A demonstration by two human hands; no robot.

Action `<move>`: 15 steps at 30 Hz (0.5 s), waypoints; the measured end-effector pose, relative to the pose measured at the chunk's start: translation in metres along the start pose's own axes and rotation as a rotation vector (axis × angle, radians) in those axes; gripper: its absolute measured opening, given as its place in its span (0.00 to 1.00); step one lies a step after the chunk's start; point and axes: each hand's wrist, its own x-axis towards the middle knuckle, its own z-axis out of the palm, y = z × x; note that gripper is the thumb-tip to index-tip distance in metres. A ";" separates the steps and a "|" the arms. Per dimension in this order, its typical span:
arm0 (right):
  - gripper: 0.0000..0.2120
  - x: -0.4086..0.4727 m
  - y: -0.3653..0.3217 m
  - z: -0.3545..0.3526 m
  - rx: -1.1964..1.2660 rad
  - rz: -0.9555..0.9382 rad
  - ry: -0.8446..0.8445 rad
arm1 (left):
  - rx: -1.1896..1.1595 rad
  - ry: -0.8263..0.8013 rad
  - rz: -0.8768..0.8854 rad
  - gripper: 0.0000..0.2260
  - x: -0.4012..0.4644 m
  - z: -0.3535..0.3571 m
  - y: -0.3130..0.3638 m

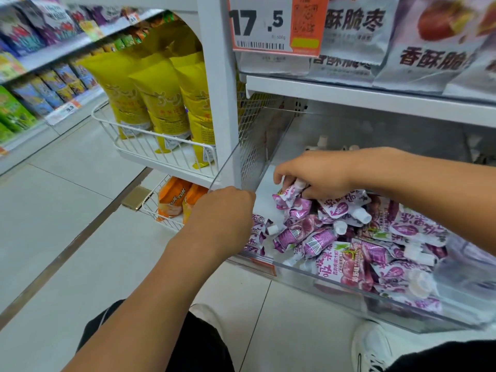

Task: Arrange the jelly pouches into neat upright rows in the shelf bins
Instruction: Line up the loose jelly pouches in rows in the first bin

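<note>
A clear plastic shelf bin (335, 284) holds a jumbled heap of purple and white jelly pouches (346, 261) with white spouts, lying flat and crossed over each other. My right hand (316, 171) reaches into the bin's left part and is closed on one jelly pouch (294, 191) at the top of the heap. My left hand (225, 216) is at the bin's front left corner, fingers curled against the clear wall; some pouches (257, 234) lie just behind it. Whether the left fingers hold a pouch is hidden.
A white shelf (362, 96) with grey date-snack bags hangs right above the bin. A white upright post (222, 89) stands left of it, with wire baskets of yellow bags (155, 103) and orange packs (171, 200). Tiled floor, my knees and a white shoe (373, 345) lie below.
</note>
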 end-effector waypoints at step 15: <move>0.12 0.044 -0.045 0.007 0.259 0.081 0.076 | -0.353 0.106 -0.164 0.14 0.008 0.001 -0.005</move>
